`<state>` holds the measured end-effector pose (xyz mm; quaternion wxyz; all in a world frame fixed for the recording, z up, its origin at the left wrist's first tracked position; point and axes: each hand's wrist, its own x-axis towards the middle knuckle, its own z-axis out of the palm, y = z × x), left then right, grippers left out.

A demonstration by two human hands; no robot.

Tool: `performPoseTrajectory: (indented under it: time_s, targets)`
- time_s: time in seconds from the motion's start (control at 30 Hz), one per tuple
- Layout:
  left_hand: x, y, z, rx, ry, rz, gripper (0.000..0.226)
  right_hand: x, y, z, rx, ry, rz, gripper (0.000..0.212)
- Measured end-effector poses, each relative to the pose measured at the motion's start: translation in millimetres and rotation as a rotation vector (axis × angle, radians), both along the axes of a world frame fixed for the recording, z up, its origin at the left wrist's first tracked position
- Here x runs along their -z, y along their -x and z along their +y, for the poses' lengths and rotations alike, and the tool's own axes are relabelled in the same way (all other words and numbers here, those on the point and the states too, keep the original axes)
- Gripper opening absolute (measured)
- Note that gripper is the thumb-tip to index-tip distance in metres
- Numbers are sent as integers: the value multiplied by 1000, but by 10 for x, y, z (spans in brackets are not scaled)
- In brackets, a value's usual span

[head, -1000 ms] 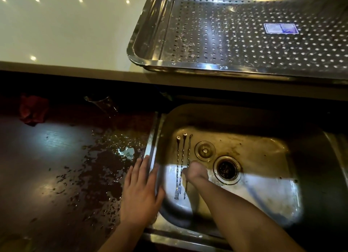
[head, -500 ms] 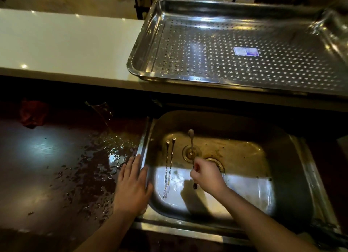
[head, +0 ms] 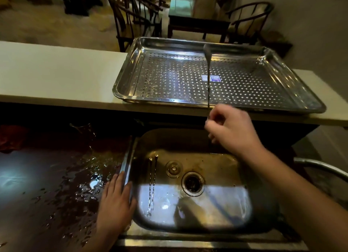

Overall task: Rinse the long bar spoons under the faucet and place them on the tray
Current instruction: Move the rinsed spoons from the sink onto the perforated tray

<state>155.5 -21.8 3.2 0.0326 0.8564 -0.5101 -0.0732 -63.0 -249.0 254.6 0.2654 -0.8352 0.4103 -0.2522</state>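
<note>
the right hand (head: 232, 128) sits right of centre in the frame, above the back edge of the sink (head: 212, 161). its fingers are curled round the lower end of a bar spoon (head: 209, 82). the spoon stands nearly upright and is blurred. its bowl is at the top, in front of the far rim of the tray (head: 128, 70), and its shaft crosses the tray's perforated floor in the picture. whether the spoon touches the tray i cannot tell.

two more bar spoons (head: 152, 185) lie side by side on the sink floor, low and left of centre. their bowls point toward the back wall and their forked ends toward the front. they lie just left of the round stopper (head: 174, 168) and the open drain (head: 193, 184).

the left hand (head: 115, 202) lies flat at the lower left of centre with straight fingers, holding nothing. its palm rests on the wet dark counter (head: 47, 185) and its fingers reach onto the sink's left rim.

the steel tray rests on a pale counter (head: 56, 72) that runs across the upper half of the frame, and a small blue-and-white sticker (head: 211, 78) is on its floor. a curved metal pipe (head: 323, 168) shows at the right edge. a dim red cloth (head: 11, 138) lies at the left edge. dark wooden chairs (head: 131, 16) stand along the top.
</note>
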Motion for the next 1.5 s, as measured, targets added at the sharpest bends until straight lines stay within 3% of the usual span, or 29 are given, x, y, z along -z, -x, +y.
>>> performPoseTrajectory:
  time_s: [0.13,0.5,0.63,0.77,1.1,1.3,1.43,1.5]
  targets:
    - [10,-3,19,7,4,-17,58,-273,-8,-272,52,80,14,2]
    - [-84,40,-5,-7,50,5,63,-559,-251,-912,154,39,16,6]
    - [-98,40,-5,5,48,1,83,-550,-377,-1175,191,-23,38,12]
    - [-92,38,-1,-12,14,24,67,-438,-444,-1384,258,-86,129,16]
    - [-69,20,7,-6,-11,5,61,-228,-556,-1565,357,-51,156,12]
    - [-71,18,-7,-8,-41,14,56,-320,-585,-1370,285,17,82,13]
    - [-86,24,-11,-11,-8,0,78,-410,-646,-989,156,120,9,12]
    - [-87,33,-14,-14,-6,4,79,-409,-656,-746,97,180,-33,12]
